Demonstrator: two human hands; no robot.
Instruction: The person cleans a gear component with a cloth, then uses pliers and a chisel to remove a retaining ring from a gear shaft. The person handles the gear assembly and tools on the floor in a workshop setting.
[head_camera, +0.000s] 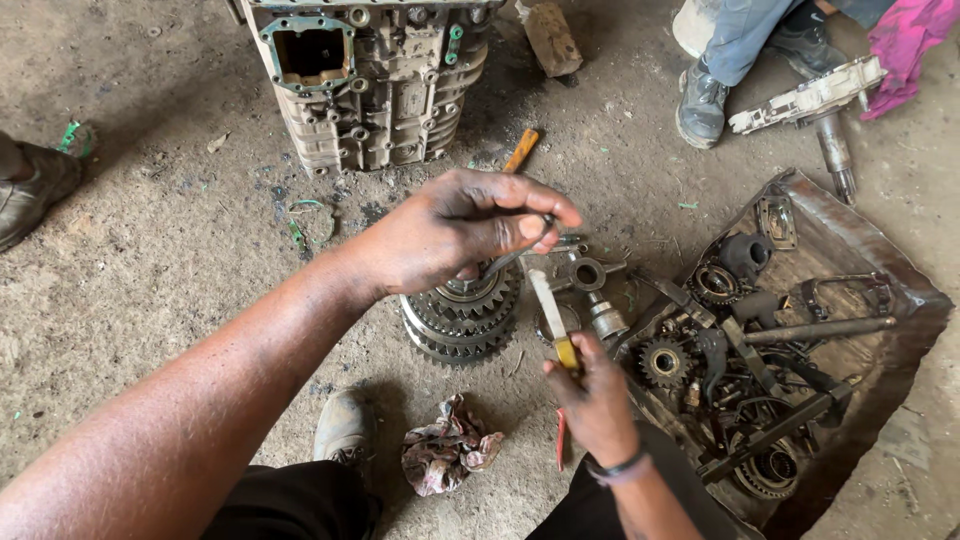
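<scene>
Left hand (460, 235) pinches a rod, right hand (590, 395) a screwdriver (553, 318), above dirt floor (150, 300).

Greasy dull metal gears (460, 320), crumpled stained cloth rag (448, 444), rough dusty concrete floor (170, 270).

Stacked toothed gear cluster (462, 320): greasy steel, lying flat on the dirt floor, partly under my left hand (455, 232). Thin metal rod (515, 256) in that hand slants toward four o'clock. Yellow-handled flat tool (553, 318) in my right hand (592, 395) points to eleven o'clock.
</scene>
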